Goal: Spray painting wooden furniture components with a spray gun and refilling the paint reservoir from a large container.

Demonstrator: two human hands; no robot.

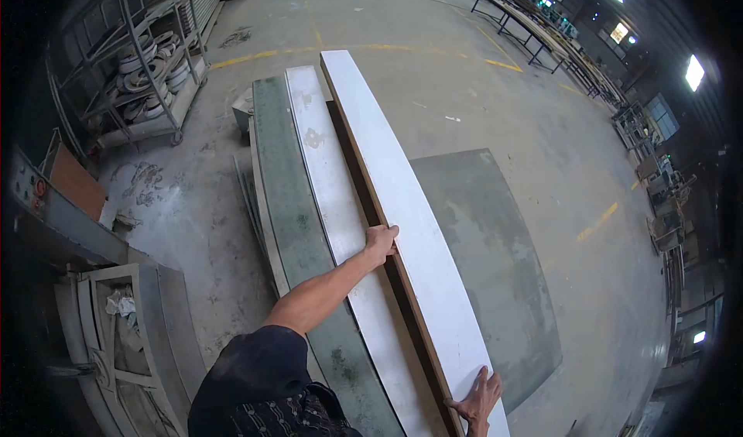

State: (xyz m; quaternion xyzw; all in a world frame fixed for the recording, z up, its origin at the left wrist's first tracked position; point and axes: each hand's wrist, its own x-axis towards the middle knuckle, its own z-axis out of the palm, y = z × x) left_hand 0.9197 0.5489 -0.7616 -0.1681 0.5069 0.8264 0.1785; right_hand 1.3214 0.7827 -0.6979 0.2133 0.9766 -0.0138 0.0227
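Observation:
A long white board with a brown left edge slants away from me, raised above another white board lying to its left. A dark gap shows between the two. My left hand is closed around the brown edge of the raised board, about midway along it. Nearer to me, my right hand spans the same board, thumb at its left edge and fingers on its top face. The lower white board rests on a long green surface. What my fingers touch underneath is hidden.
A grey-green sheet lies on the right. A metal rack with rolls stands at the far left, and a metal-framed machine at the near left. Long tables line the far right; yellow lines mark the floor.

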